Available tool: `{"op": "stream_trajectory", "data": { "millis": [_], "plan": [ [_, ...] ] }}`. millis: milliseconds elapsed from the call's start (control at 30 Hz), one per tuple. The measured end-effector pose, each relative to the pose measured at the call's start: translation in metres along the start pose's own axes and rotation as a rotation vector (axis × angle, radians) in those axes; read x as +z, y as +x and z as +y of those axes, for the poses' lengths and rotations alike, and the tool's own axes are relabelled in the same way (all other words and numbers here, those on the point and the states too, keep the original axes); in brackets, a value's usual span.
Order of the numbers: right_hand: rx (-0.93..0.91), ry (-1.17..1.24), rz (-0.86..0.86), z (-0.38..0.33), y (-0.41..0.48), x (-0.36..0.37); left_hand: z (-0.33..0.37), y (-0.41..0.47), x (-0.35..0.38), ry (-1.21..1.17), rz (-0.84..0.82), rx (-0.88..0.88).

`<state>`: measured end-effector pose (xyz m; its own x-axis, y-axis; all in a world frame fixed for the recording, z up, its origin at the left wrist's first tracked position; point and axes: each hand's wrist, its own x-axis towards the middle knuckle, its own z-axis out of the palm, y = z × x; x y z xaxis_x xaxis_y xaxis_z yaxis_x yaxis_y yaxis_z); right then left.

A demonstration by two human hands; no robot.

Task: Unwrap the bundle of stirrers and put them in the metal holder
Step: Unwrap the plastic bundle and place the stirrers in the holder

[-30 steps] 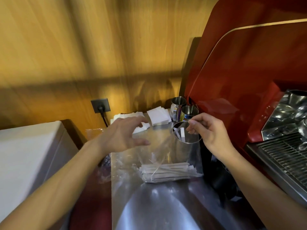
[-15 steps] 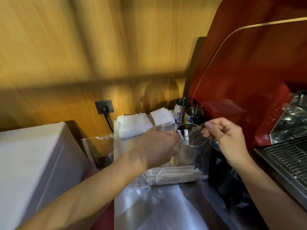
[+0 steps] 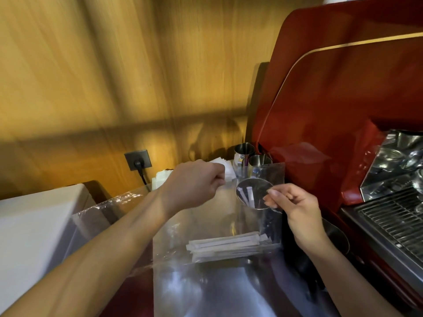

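1. Since the earlier frame, our left hand point(image 3: 194, 184) has lifted away, fingers pinching the clear plastic bag's point(image 3: 206, 216) top edge.
2. Our right hand point(image 3: 295, 209) pinches the bag's opposite edge, at three o'clock of the metal holder point(image 3: 254, 193).
3. Wrapped stirrers point(image 3: 229, 245) lie in the bag's bottom, at six o'clock of the holder.

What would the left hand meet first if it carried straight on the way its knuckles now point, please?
Probably the white napkin stack just beyond the left hand; past that stand the steel cups. Depth is hard to judge.

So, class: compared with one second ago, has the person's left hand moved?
Yes. The left hand has moved right and away, from beside the napkins to near the metal holder, judged against the wall socket.
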<state>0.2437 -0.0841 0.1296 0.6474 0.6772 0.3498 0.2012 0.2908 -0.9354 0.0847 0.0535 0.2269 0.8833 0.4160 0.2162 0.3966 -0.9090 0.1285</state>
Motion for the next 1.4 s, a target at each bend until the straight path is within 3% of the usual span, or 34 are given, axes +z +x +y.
{"op": "stream_trajectory", "data": {
  "millis": [333, 633, 800, 1400],
  "plan": [
    [0.028, 0.030, 0.004, 0.003, -0.006, 0.009, 0.016, 0.012, 0.003, 0.037, 0.032, 0.114],
    [0.136, 0.008, 0.029, 0.021, -0.023, -0.018, 0.019, 0.046, -0.061, -0.053, 0.080, 0.160],
    [0.097, 0.039, 0.080, 0.014, -0.025, -0.023, 0.021, 0.066, -0.095, -0.205, 0.109, 0.171],
    [-0.137, 0.008, 0.416, -0.054, -0.031, -0.076, 0.081, 0.117, -0.130, -0.423, 0.242, 0.414]
  ]
}}
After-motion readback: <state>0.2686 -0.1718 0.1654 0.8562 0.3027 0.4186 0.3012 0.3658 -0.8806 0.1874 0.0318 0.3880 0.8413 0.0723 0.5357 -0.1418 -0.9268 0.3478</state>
